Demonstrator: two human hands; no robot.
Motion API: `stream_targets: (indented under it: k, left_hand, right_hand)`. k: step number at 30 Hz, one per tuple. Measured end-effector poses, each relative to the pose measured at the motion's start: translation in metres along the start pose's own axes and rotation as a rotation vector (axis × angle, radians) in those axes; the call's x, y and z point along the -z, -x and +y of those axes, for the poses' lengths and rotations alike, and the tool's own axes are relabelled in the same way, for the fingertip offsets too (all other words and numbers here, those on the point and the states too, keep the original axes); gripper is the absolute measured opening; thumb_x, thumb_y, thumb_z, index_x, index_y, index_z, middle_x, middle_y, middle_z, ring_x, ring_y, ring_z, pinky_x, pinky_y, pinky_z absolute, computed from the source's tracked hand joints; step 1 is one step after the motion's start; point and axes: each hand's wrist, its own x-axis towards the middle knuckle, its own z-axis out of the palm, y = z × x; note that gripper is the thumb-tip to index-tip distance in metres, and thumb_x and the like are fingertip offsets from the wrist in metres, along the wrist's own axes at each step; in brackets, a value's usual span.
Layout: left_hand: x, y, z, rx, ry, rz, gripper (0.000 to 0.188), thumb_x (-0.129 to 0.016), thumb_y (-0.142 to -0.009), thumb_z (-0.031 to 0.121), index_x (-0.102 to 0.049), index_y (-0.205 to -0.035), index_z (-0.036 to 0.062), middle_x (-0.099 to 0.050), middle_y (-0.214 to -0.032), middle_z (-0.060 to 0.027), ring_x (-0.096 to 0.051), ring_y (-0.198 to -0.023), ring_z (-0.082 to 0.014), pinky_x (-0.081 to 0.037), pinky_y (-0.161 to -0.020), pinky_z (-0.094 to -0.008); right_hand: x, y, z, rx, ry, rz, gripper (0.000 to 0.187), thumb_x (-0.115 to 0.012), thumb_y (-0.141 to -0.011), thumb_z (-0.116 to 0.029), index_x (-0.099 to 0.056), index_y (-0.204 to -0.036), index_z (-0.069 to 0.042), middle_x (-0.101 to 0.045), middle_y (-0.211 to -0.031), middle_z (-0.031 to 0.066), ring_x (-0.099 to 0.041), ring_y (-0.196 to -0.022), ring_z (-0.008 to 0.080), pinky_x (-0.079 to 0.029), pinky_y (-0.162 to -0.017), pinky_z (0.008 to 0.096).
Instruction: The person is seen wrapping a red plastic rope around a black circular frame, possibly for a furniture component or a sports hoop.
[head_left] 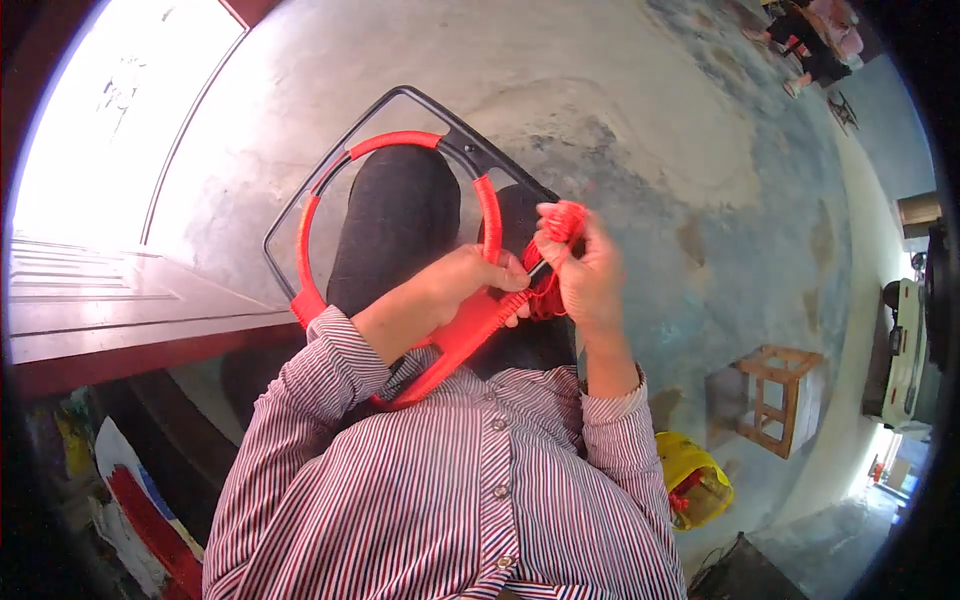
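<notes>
A black frame (345, 137) with a large round opening lies across my lap. Red cord (395, 139) wraps much of its ring, and a broad red part (440, 375) sits at the near side. My left hand (470, 285) pinches the frame's right edge where the cord winds around it. Beside it, my right hand (590, 275) grips a bundle of red cord (566, 220), fingers curled around it. Loose strands hang between the hands, next to a short bare black stretch (540, 271) of the frame.
A wooden stool (780, 400) stands on the concrete floor at right. Nearer lies a yellow bag (690, 480) with red stuff inside. A panelled door (120, 300) is at left. Another person (815, 45) sits at the far right, and a white vehicle (903, 350) shows at the right edge.
</notes>
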Motion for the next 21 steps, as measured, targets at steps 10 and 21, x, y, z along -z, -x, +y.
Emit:
stream_targets:
  k: [10,21]
  left_hand:
    - [0.006,-0.021,0.007,-0.09,0.114,0.061,0.013,-0.064,-0.082,0.014,-0.061,-0.083,0.002,-0.066,-0.076,-0.0157,-0.063,-0.061,-0.0218,-0.053,-0.058,-0.0318]
    - [0.006,-0.026,0.01,-0.078,0.154,0.087,0.013,-0.064,-0.082,0.014,-0.059,-0.084,0.0018,-0.065,-0.077,-0.0153,-0.063,-0.061,-0.0229,-0.053,-0.058,-0.0327]
  right_hand:
    - [0.135,0.048,-0.002,-0.189,0.614,-0.562,0.034,-0.072,-0.075,-0.02,-0.061,-0.101,0.0,-0.063,-0.103,0.0083,-0.06,-0.09,0.0189,-0.048,-0.082,0.0352]
    - [0.24,0.12,0.084,-0.352,-0.825,0.729,0.014,-0.059,-0.091,-0.019,-0.051,-0.082,-0.012,-0.043,-0.061,-0.0036,-0.042,-0.051,0.0093,-0.04,-0.049,0.0249]
